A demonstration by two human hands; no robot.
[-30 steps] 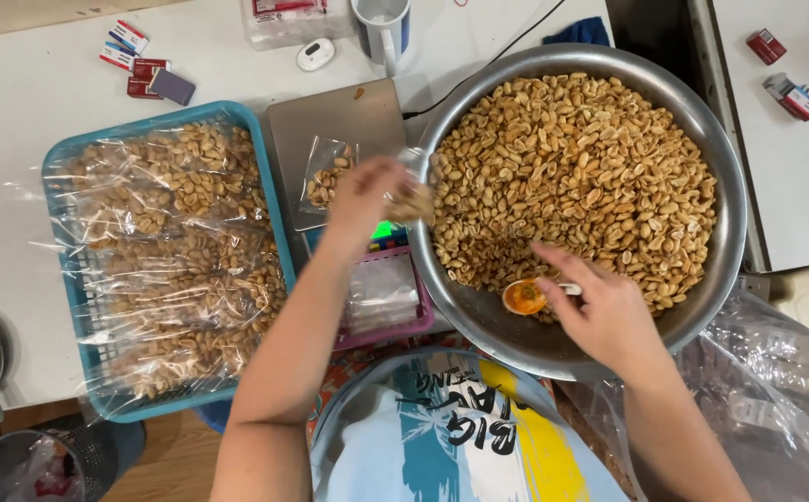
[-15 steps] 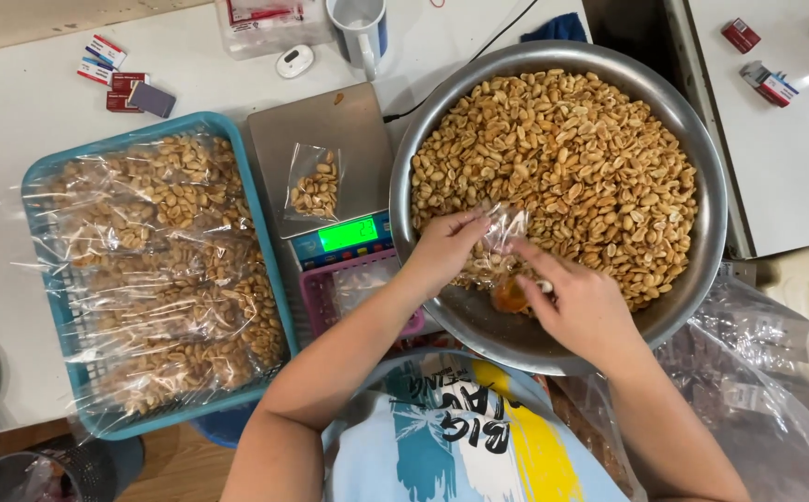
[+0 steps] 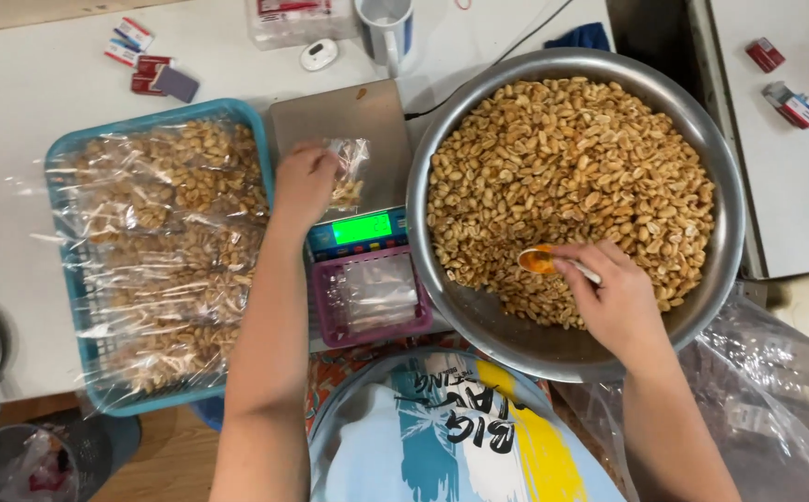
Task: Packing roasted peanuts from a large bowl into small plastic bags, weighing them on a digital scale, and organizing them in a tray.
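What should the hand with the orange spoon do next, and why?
Probably scoop a few peanuts and carry them to the small clear bag. The right hand holds the orange spoon at the nuts in the metal bowl, while the left hand steadies the bag on the scale, and the bag looks only partly filled.

White tabletop (image 3: pixel 42 102), wooden floor (image 3: pixel 172 460)
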